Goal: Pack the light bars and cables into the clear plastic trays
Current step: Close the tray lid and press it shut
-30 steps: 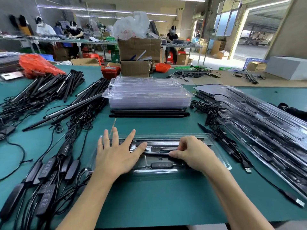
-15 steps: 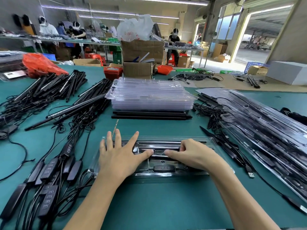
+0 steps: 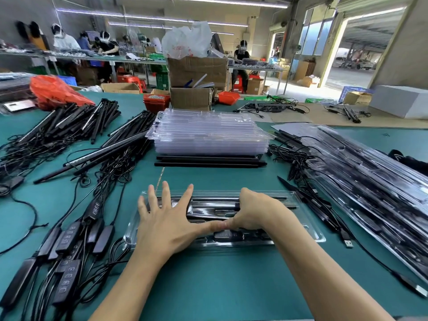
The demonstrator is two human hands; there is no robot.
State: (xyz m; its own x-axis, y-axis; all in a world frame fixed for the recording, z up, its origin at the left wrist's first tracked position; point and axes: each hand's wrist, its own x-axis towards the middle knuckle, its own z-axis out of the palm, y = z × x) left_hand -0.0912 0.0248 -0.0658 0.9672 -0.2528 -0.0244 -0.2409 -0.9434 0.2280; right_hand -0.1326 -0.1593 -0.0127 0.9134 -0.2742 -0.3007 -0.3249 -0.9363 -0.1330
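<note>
Clear tray (image 3: 308,230) holds light bars (image 3: 261,200), cable controller (image 3: 228,235).

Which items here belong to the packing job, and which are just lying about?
Job:
clear tray under both hands
left hand, right hand
stack of empty trays
loose light bars
controller cables
packed trays

Lying about:
orange plastic bag
cardboard boxes
red bin
white box
</note>
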